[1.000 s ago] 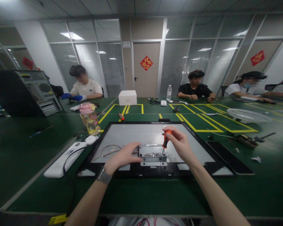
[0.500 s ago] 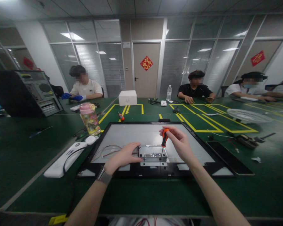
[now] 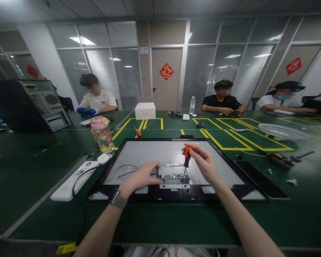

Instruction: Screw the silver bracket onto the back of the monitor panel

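My right hand (image 3: 204, 162) is closed around the orange-and-black handle of a screwdriver (image 3: 187, 157). The shaft points down, with its tip at the right part of a metal bracket with a circuit board (image 3: 173, 175). My left hand (image 3: 139, 178), thumb and fingers apart, rests at the left end of that bracket and appears to touch its edge. Beneath both lies a flat display panel (image 3: 155, 150) with a black frame and a pale back. Thin wires (image 3: 120, 171) run across the panel to my left hand. Whether a screw sits under the tip is too small to tell.
Left of the panel are a white power strip (image 3: 75, 181) and a pink-lidded bottle (image 3: 103, 135). A black glass slab (image 3: 260, 179) lies on the right. Another screwdriver (image 3: 138, 132) and a white box (image 3: 145, 111) are beyond. Several people sit across the green table (image 3: 203, 221).
My hands and the screwdriver stay almost in place; the screwdriver stands slightly further right. Across the table, the person in black has brought their hands closer together.
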Available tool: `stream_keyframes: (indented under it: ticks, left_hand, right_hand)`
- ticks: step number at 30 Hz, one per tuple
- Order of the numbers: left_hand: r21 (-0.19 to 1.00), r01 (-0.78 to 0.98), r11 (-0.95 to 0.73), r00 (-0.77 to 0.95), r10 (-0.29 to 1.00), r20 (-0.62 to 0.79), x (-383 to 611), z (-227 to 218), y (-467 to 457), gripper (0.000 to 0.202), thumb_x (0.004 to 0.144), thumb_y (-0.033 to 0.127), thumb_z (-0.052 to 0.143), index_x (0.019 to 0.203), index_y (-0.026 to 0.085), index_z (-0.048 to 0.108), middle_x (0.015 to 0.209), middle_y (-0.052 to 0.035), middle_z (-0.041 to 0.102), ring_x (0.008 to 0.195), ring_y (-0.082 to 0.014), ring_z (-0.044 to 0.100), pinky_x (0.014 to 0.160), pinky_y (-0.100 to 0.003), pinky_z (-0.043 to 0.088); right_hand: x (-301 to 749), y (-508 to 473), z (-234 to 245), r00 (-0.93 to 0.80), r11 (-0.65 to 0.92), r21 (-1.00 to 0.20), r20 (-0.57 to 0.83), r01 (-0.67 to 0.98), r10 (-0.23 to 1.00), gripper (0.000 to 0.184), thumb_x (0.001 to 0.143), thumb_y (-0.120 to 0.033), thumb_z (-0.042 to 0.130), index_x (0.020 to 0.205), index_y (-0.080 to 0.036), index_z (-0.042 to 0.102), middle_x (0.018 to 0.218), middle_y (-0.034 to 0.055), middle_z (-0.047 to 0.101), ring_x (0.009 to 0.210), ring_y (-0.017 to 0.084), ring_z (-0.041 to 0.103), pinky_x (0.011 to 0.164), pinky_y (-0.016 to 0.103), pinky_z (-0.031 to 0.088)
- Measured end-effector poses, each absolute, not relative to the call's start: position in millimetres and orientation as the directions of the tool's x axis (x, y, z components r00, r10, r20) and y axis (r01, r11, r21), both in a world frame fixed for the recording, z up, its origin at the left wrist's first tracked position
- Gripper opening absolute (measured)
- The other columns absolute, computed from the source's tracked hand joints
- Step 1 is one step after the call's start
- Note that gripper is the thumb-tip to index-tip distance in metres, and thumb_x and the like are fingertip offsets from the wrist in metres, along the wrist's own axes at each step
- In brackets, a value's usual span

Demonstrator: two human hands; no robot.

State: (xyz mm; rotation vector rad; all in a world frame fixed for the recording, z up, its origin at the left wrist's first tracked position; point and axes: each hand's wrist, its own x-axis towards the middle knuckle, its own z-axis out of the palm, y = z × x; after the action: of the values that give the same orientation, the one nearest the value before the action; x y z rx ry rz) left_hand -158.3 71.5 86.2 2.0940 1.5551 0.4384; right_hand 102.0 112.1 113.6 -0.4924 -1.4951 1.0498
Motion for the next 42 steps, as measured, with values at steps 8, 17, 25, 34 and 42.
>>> stream_keyframes:
  ticks: [8, 17, 25, 34, 42]
  left_hand:
    - [0.560, 0.794, -0.235, 0.304, 0.952, -0.032, -159.7, 83.9, 72.6, 0.076, 0.077, 0.045, 0.074, 0.143, 0.020, 0.046, 0.153, -0.0110, 0.044, 0.140, -0.0301, 0.041, 0.117, -0.038, 0.028]
    - [0.558, 0.790, -0.253, 0.312, 0.950, -0.010, -160.3, 79.9, 75.0, 0.075, 0.076, 0.043, 0.075, 0.142, 0.020, 0.048, 0.151, -0.0116, 0.046, 0.138, -0.0296, 0.044, 0.116, -0.039, 0.031]
    - [0.558, 0.794, -0.242, 0.309, 0.951, -0.026, -160.2, 81.1, 74.0, 0.077, 0.077, 0.044, 0.074, 0.144, 0.019, 0.046, 0.153, -0.0116, 0.044, 0.140, -0.0299, 0.041, 0.117, -0.039, 0.029]
    - [0.562, 0.790, -0.246, 0.315, 0.949, -0.029, -159.8, 84.1, 72.7, 0.076, 0.077, 0.045, 0.073, 0.143, 0.020, 0.046, 0.152, -0.0115, 0.045, 0.138, -0.0300, 0.043, 0.116, -0.039, 0.031]
    - [0.569, 0.783, -0.252, 0.320, 0.947, -0.020, -161.4, 80.6, 74.4, 0.076, 0.077, 0.047, 0.073, 0.143, 0.021, 0.046, 0.152, -0.0112, 0.045, 0.139, -0.0299, 0.042, 0.117, -0.040, 0.030]
  right_hand:
    - [102.3, 112.0, 114.8, -0.255, 0.493, -0.831, 0.550, -0.257, 0.795, 0.024, 0.090, -0.039, 0.063, 0.108, -0.028, 0.074, 0.101, 0.0058, 0.073, 0.096, 0.023, 0.067, 0.088, 0.039, 0.052]
    - [102.3, 112.2, 113.1, -0.181, 0.587, -0.799, 0.602, -0.131, 0.778, 0.019, 0.081, -0.038, 0.076, 0.098, -0.030, 0.078, 0.092, 0.0020, 0.071, 0.080, 0.018, 0.064, 0.073, 0.031, 0.053]
    - [102.2, 112.2, 113.7, -0.259, 0.529, -0.825, 0.565, -0.200, 0.784, 0.033, 0.093, -0.046, 0.060, 0.115, -0.026, 0.072, 0.096, 0.0070, 0.076, 0.087, 0.023, 0.070, 0.088, 0.043, 0.054]
    - [101.0, 108.2, 118.9, -0.196, 0.579, -0.802, 0.597, -0.145, 0.778, 0.024, 0.080, -0.045, 0.076, 0.096, -0.028, 0.078, 0.085, 0.0025, 0.070, 0.075, 0.018, 0.066, 0.072, 0.032, 0.056]
    - [100.8, 109.4, 118.1, -0.239, 0.544, -0.824, 0.567, -0.161, 0.788, 0.030, 0.091, -0.047, 0.062, 0.108, -0.026, 0.075, 0.091, 0.0057, 0.076, 0.084, 0.022, 0.070, 0.081, 0.039, 0.057]
